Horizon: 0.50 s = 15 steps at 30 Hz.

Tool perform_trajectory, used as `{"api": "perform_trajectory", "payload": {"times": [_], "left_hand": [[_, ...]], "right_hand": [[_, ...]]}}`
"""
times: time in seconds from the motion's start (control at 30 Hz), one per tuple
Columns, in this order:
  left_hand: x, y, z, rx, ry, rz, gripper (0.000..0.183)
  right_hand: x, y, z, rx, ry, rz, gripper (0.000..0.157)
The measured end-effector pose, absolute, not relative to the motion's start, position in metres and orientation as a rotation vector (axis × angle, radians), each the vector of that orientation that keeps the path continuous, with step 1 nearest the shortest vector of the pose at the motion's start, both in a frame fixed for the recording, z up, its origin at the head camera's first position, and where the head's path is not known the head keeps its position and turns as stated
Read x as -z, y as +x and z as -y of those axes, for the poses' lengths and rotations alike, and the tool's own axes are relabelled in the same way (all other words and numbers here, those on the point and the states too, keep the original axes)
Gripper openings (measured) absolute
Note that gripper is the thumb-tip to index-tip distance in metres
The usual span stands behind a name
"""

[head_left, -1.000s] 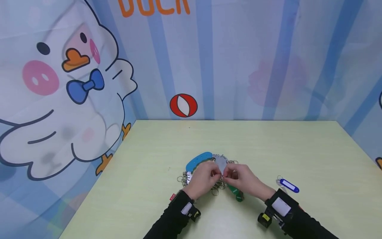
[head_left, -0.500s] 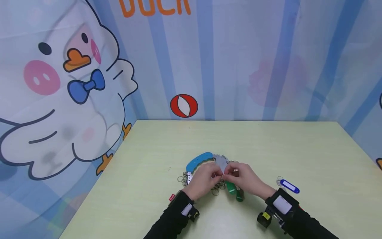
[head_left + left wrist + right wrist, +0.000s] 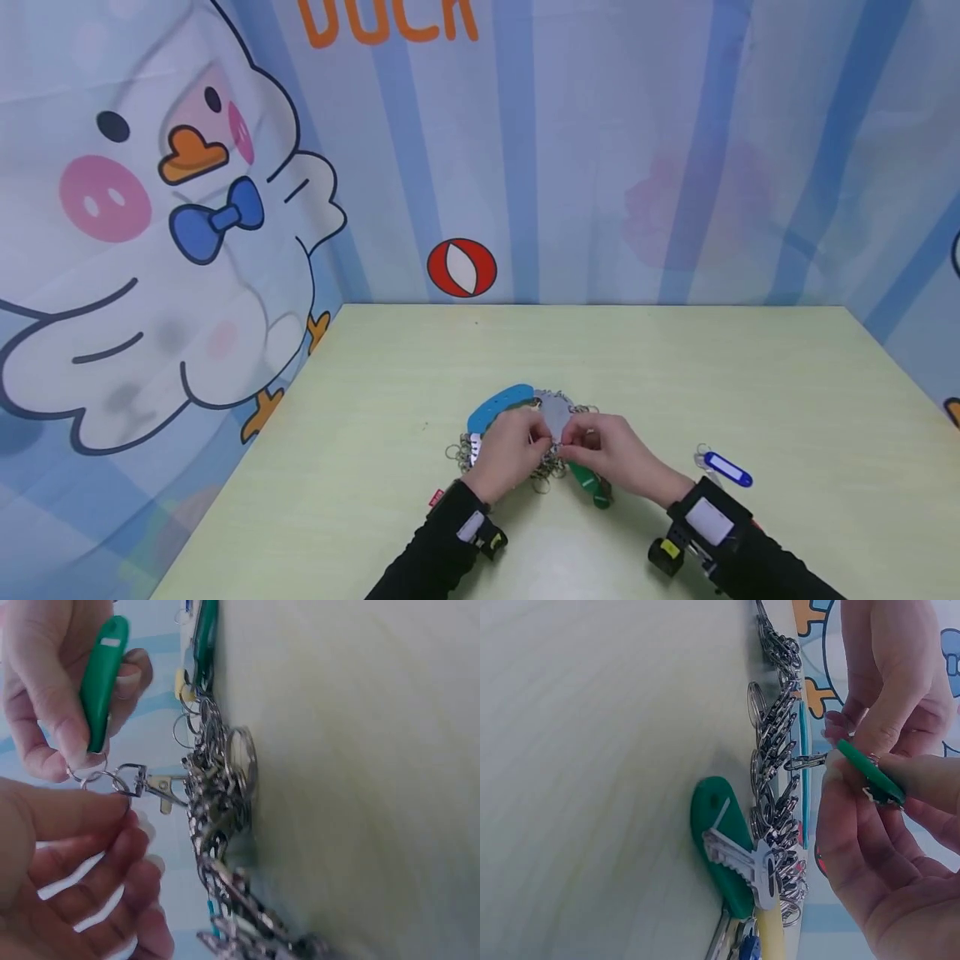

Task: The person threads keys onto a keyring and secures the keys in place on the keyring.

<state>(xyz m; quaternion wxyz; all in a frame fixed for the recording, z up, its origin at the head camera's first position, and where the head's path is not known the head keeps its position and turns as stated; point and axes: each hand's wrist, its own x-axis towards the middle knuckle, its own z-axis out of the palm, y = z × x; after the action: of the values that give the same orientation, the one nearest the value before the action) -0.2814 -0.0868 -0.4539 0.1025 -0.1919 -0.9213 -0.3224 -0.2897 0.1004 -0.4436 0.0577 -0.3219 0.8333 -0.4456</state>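
My left hand (image 3: 512,450) pinches a small metal ring (image 3: 97,778) between thumb and fingers. That ring hangs from a swivel clasp (image 3: 159,787) on a row of metal clasps and rings (image 3: 772,761). Facing it, my right hand (image 3: 618,454) holds a green key tag (image 3: 103,686) by thumb and fingers, with the tag's thin wire ring close to the split ring. Whether the two rings are linked is too small to tell. Beneath the hands lies a round, multi-coloured holder with a blue section (image 3: 498,404) and a grey section (image 3: 555,410).
Another green tag (image 3: 712,806) with a key (image 3: 739,859) lies on the table, by the clasps. Farther right on the table (image 3: 675,358) is a blue key tag (image 3: 727,468) with a ring. A printed cloth backdrop (image 3: 585,167) stands behind the table's far edge.
Both hands stay over the same spot. My right fingertips have shifted slightly, and the gap between the two hands has widened a little since half a second ago.
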Motion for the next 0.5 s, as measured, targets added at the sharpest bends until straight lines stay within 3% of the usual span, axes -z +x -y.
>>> {"api": "perform_trajectory", "payload": {"times": [0.23,0.5], "left_hand": [[0.4518,-0.2792,0.0843,0.810,-0.727,2.699,0.006],[0.4509,-0.2796,0.0837,0.853,-0.685,2.698,0.007]], "right_hand": [[0.4425,-0.2921,-0.1013,1.364,-0.937,-2.561,0.005],[0.4455,-0.2936,-0.1044,1.384,-0.939,-2.546,0.005]]}}
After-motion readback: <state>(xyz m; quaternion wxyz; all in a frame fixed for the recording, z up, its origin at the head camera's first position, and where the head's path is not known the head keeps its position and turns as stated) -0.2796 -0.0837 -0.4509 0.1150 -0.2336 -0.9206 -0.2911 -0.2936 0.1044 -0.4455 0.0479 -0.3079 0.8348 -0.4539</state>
